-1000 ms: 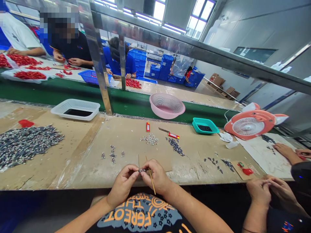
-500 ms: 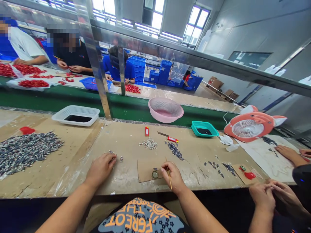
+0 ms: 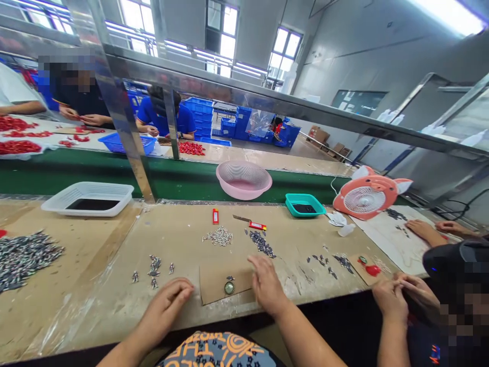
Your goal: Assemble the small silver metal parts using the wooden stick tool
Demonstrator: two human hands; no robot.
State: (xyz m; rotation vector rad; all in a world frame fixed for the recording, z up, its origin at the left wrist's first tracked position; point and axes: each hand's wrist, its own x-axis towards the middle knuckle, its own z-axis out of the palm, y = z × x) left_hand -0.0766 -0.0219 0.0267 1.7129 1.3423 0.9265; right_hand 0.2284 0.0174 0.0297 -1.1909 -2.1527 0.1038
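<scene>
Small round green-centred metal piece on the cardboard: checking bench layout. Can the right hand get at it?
Probably yes: the right hand lies open on the brown cardboard square, right beside the small round green-centred metal piece, with nothing between them.

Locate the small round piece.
In the head view, the round piece lies on the cardboard square, between the left hand and the right hand, nearer the right.

Bright, even light; wide-angle view.
Daylight enters by the far windows [image 3: 225, 30], a ceiling lamp [image 3: 446, 15] glares far right, rails [image 3: 267, 104] bend at the edges, shadows perhaps faint.
</scene>
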